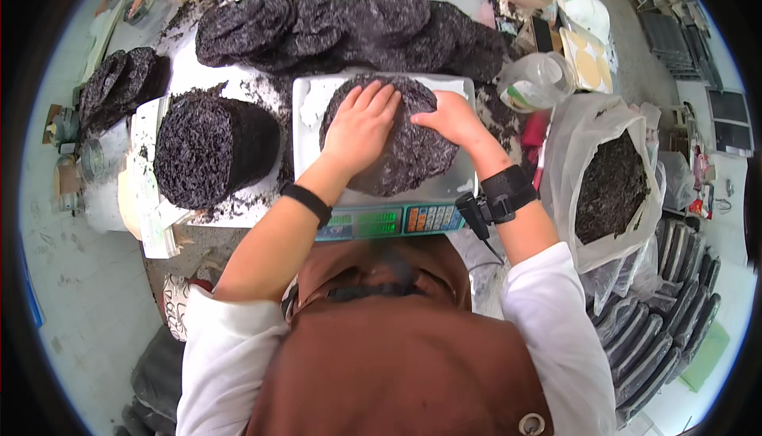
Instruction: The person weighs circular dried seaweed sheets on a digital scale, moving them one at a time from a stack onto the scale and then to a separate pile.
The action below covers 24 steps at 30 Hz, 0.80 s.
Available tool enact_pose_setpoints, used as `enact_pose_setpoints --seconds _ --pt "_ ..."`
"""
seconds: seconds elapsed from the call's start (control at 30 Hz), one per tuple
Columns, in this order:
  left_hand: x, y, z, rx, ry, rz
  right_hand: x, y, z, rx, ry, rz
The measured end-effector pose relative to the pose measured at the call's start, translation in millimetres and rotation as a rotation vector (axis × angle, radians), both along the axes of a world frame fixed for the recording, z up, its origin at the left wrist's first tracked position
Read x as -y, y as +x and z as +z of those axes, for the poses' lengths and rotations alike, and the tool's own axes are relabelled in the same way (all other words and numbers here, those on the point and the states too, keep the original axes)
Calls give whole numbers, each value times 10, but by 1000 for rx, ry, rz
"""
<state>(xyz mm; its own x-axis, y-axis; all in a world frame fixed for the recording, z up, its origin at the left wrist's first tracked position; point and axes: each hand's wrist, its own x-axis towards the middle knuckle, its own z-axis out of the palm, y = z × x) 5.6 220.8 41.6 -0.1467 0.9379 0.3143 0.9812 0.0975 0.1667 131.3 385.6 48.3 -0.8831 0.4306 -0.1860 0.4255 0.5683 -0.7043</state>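
Observation:
A thick, round cake of dark dried seaweed [387, 162] lies on the white pan [308, 156] of an electronic scale [390, 222]. My left hand [362, 132] rests flat on top of the cake, fingers stretched forward. At the cake's right edge is my right hand [452, 117], its thumb on the top face and its other fingers curled out of sight at the rim. Green digits glow on the scale's display, beside a keypad [433, 219]. Left of the scale, a tall stack of seaweed discs [196, 150] lies on its side.
Heaped seaweed cakes [387, 16] line the table behind the scale, with more cakes [119, 87] at far left. At right are a clear plastic jar [536, 81] and an open plastic bag [559, 168] of dark flakes. Another person's hand [141, 1] is at upper left.

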Motion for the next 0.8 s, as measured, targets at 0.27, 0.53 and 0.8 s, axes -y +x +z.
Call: enact_pose_setpoints --seconds 0.27,0.53,0.8 --pt "47 -53 11 141 38 40 242 1103 882 -401 -343 -791" --pt "657 -448 1102 295 128 -133 -342 1842 198 -269 -20 -950" --pt "1150 -362 1556 165 141 -197 -61 561 878 -494 -100 -374"
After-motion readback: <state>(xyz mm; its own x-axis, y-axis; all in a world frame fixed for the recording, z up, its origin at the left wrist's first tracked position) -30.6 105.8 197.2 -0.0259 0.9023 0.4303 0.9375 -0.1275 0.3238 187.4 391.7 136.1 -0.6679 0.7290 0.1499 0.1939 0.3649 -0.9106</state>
